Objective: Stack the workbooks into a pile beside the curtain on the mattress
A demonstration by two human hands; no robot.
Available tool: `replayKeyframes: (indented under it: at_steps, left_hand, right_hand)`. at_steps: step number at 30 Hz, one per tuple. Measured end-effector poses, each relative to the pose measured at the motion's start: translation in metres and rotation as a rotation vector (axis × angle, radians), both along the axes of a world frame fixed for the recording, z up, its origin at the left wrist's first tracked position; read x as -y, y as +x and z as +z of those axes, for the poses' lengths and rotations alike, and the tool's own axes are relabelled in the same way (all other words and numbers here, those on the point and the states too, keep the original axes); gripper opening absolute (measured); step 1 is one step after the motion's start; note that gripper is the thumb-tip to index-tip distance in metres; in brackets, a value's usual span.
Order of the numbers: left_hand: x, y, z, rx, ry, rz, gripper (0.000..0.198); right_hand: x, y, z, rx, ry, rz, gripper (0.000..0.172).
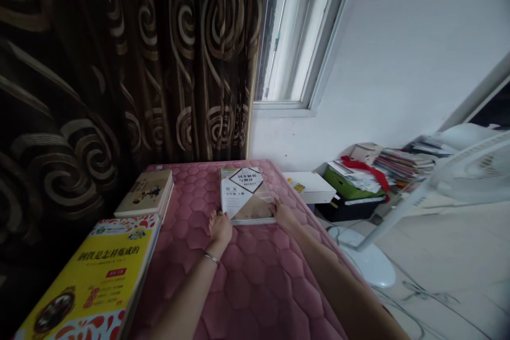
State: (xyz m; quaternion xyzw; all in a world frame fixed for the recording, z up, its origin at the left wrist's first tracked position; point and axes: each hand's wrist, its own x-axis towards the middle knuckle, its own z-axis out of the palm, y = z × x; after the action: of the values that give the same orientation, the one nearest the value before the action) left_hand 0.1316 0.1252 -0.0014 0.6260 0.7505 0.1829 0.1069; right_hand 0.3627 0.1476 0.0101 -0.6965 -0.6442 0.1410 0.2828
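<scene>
A grey, white and tan workbook [247,194] with Chinese print lies on the pink quilted mattress [247,260], and there seem to be more books under it. My left hand [220,227], with a silver bangle on its wrist, is at the near left corner of the workbook. Its fingers are apart and bent, the thumb next to the corner. At the near right edge, my right hand [282,212] has its fingers closed on the workbook's side. How far the fingertips reach under it is hidden.
At left lie a stack with a yellow book [107,260] on top and a beige book stack [145,191]. A patterned brown curtain [183,64] hangs behind. To the right are a white fan [366,260], a white table [314,188] and piled papers and books [406,162].
</scene>
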Motion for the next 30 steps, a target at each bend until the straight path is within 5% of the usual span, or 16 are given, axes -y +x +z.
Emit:
replayKeyframes:
  at_steps: [9,17,22,26,30]
  left_hand:
    - [0.004,-0.014,-0.004,0.003,-0.009,-0.147,0.034]
    - [0.004,-0.007,-0.003,0.003,-0.015,-0.121,0.029]
    - [0.011,-0.002,0.003,0.019,-0.047,-0.129,0.034]
    - [0.031,-0.029,0.034,0.032,-0.081,-0.153,0.052]
    - [0.062,-0.133,0.089,-0.02,0.116,-0.211,0.039]
  right_hand:
    - [0.03,0.013,0.009,-0.093,-0.034,0.28,0.049]
    - [0.024,0.017,-0.001,-0.135,-0.01,0.295,0.044]
    - [0.028,0.014,0.009,-0.104,-0.015,0.28,0.042]
    - [0.036,0.002,0.021,-0.05,-0.033,0.219,0.051]
    - [0.058,-0.041,0.022,0.001,0.097,0.146,0.058]
